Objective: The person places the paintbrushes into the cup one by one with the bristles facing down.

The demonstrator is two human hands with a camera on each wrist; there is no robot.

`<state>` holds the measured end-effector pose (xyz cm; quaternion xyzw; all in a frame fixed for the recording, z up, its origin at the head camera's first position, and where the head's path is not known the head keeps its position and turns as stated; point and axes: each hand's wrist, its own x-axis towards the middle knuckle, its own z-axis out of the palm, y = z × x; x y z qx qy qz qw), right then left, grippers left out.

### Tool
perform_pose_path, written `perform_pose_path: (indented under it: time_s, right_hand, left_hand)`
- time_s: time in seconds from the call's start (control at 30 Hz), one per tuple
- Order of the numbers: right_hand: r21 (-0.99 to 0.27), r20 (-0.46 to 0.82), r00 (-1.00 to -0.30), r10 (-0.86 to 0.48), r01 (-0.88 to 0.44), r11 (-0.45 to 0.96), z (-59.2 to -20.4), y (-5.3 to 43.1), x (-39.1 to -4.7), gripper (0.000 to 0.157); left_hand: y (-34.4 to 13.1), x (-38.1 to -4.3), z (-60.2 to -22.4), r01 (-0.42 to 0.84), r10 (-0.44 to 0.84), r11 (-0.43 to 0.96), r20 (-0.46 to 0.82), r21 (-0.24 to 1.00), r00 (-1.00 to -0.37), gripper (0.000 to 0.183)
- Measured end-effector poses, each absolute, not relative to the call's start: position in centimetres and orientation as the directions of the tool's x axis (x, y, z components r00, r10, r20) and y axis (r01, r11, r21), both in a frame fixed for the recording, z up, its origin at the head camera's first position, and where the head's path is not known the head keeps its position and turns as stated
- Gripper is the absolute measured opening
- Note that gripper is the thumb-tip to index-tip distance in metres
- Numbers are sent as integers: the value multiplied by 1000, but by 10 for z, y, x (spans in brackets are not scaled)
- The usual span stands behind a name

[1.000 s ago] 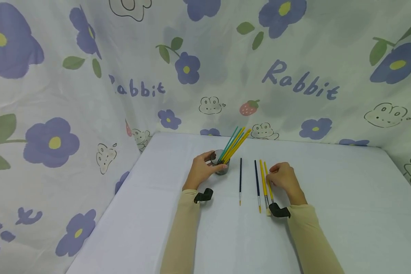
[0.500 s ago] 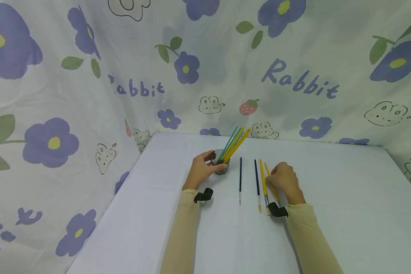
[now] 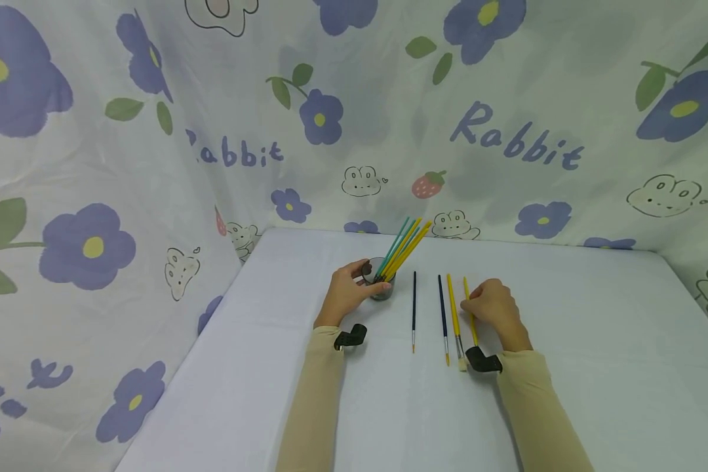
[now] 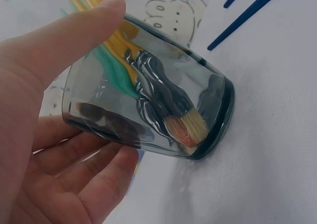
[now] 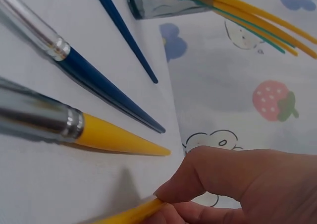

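Note:
My left hand grips a clear, smoky glass cup, thumb on one side and fingers on the other. Inside lean several yellow and teal paintbrushes, bristles down at the cup's base. With thumb and fingers my right hand pinches a yellow paintbrush by its handle; its bristle end is hidden by the wrist strap in the head view. Just left of it lies another yellow paintbrush, with a wide metal ferrule and pale flat bristles.
Two dark blue paintbrushes lie roughly parallel between the cup and the yellow ones, handles pointing away from me. All rest on a white-covered table. A flower-and-rabbit-printed cloth hangs behind and at the left.
My right hand has shifted the pinched yellow paintbrush slightly right, away from its yellow neighbour; its angle has altered along the way. My left hand and the cup have stayed in place.

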<state>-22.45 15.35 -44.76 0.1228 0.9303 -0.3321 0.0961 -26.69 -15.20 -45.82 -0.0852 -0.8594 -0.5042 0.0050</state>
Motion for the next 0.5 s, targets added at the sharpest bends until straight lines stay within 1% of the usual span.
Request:
perform_pose_path:
  time_s: [0.13, 0.23, 0.5]
  right_hand:
    - [-639, -245, -959, 140, 268, 721, -446, 161, -226, 32]
    - [-682, -241, -960, 145, 274, 678, -445, 164, -228, 36]
    - [-809, -255, -950, 179, 311, 499, -442, 169, -229, 37]
  left_hand:
    - [-152, -267, -458, 153, 143, 481, 95, 863, -985, 94]
    - [-152, -267, -458, 155, 145, 483, 96, 862, -985, 94]
    - [-153, -267, -460, 161, 152, 461, 102, 873, -983, 95]
